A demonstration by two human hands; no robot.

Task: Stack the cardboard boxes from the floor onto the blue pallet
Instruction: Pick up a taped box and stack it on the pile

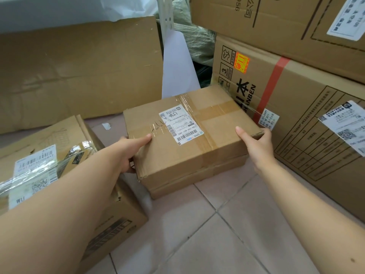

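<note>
Both hands are on the small taped box (189,133) at the middle of the frame, which sits on top of another flat box (197,178) on the tiled floor (207,234). The left hand (134,153) grips its left edge, thumb laid on top, fingers curled down the side. The right hand (254,145) clasps the right corner the same way. A labelled box (49,167) lies at lower left, bigger cartons (296,107) stand stacked at right.

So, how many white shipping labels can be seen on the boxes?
5: one on the held box, one on the left box, two on the red-taped box at right, one on the top-right box. Others may be hidden.
</note>
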